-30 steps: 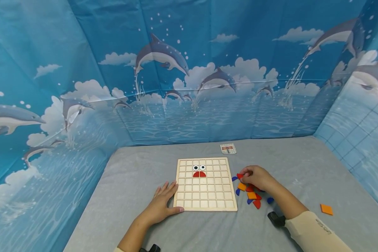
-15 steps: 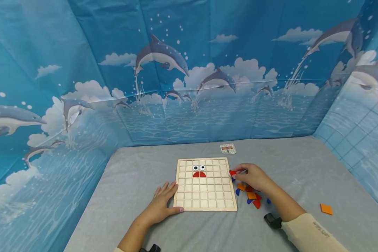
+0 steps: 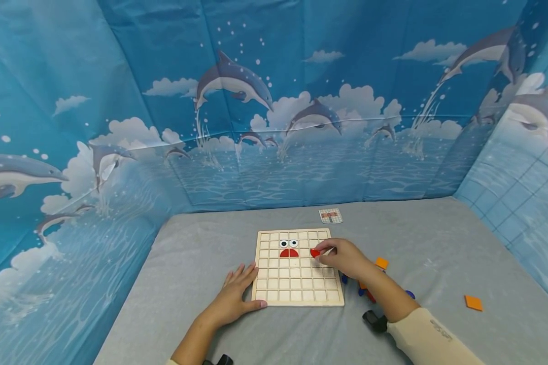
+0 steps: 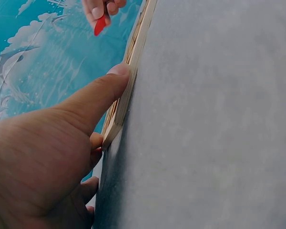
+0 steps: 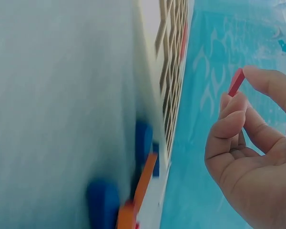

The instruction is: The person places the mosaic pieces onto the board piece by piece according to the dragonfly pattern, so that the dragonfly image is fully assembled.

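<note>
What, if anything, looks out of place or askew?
One orange square tile lies alone on the gray cloth, to the right in the head view, apart from the loose pieces beside the wooden grid board. Nothing else stands out.

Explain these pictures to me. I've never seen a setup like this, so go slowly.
There is no machine here, only a person's two bare hands. The wide picture comes from a camera worn on the head; the other two come from cameras on the left and right wrists. On the gray surface lies a wooden grid board holding two eye pieces, with two red half-rounds just below them. Beyond it lies a small card; orange pieces and blue pieces lie to the right. The left hand touches the board's edges. The right hand pinches a red piece above the board.
</note>
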`<state>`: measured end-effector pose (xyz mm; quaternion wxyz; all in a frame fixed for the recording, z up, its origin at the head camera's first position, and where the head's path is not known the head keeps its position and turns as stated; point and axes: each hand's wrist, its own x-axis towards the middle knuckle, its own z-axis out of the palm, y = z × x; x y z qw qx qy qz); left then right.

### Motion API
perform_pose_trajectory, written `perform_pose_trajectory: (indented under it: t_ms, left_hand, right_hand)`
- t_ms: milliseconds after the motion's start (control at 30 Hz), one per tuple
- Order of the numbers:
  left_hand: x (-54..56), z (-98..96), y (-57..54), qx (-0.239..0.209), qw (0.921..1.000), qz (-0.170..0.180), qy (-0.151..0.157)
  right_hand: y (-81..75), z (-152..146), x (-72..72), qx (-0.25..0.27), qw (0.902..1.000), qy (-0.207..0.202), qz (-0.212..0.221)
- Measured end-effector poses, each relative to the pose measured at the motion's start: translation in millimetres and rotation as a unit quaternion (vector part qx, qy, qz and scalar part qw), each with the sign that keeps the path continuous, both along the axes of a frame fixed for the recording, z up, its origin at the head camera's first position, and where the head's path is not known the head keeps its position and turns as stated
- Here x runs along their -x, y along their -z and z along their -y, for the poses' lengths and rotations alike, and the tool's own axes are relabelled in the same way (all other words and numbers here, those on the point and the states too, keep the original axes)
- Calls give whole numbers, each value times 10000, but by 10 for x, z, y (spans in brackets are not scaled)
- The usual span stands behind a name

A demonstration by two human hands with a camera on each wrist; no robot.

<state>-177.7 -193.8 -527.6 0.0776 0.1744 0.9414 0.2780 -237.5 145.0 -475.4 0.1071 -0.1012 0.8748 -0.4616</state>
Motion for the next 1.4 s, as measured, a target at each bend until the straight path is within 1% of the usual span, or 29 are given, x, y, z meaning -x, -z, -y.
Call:
perform_pose_trajectory:
  t_ms: [267, 533, 733, 900, 1067, 1400]
  left_hand:
    - [-5, -9, -12, -118, 9999, -28, 27]
    - [2, -10, -12, -37, 10000, 1, -4]
    - [0, -13, -12, -36, 10000, 72, -41]
    - [8, -19, -11, -49, 10000, 36, -18]
    - [19, -22, -4, -29, 10000, -10, 16]
    - [25, -12, 10, -59, 10000, -37, 19]
  right_hand:
    - [51, 233, 17, 326, 9991, -255, -89]
    - [67, 446, 10, 246, 9991, -269, -218]
    - [142, 567, -1, 311, 9992, -224, 72]
    - [196, 643, 23, 331, 9992, -226, 64]
    - [219, 708, 53, 194, 9996, -176, 85]
    - [223, 816, 102, -296, 9988, -309, -249]
